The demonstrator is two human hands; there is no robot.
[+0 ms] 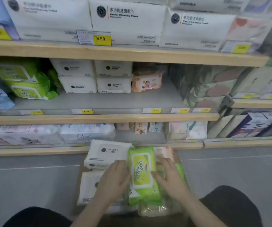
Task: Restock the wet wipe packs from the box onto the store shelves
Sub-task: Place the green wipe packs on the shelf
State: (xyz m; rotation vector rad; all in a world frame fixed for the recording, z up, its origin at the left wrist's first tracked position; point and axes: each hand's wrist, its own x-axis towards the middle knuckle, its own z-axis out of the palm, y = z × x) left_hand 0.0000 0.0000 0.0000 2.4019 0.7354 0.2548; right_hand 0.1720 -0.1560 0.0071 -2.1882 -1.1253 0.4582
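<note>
The person crouches before the store shelves, both hands down in the cardboard box (81, 181) on the floor. A green wet wipe pack (142, 174) stands on edge in the middle of the box, gripped from both sides: the left hand (115, 181) presses against its left face with fingers curled round the edge, and the right hand (168, 174) holds its right side, thumb laid on the front. Left of the green pack, in the box, lie white wet wipe packs (105, 153), one behind another. Just behind the green pack a peach-coloured pack (163, 151) peeks out. Well above the box, the middle shelf (99, 102) carries more green packs (22, 81) at its left, stacked white packs (96, 76) in the centre, and one baby wipe pack (146, 82) beside them.
</note>
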